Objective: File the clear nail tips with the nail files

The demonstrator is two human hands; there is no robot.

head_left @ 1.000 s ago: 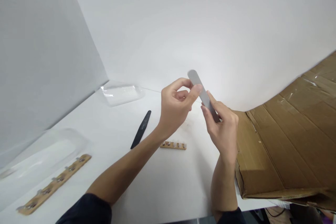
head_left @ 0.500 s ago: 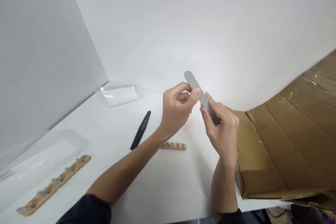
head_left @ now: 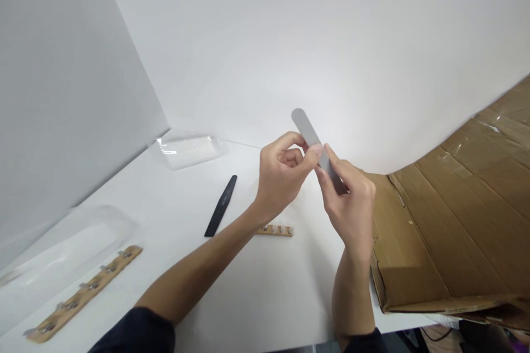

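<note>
A grey nail file [head_left: 307, 126] with a rounded end is held up above the white table, tilted with its free end to the upper left. My left hand [head_left: 287, 165] pinches it near the middle, thumb on the flat face. Lower down, my right hand [head_left: 350, 193] grips the other end between thumb and fingers. A black file [head_left: 221, 205] lies on the table left of my left forearm. Under my left wrist sits a small wooden strip [head_left: 276, 230] with clear pieces on it, partly hidden by the arm.
A longer wooden strip with metal clips [head_left: 85, 292] lies at the lower left beside a clear plastic package [head_left: 111, 220]. Another clear package [head_left: 190, 150] rests near the back wall. Brown cardboard [head_left: 439, 237] stands along the right side.
My left thumb and fingers have slid slightly down the nail file toward my right hand. My right hand has hardly moved.
</note>
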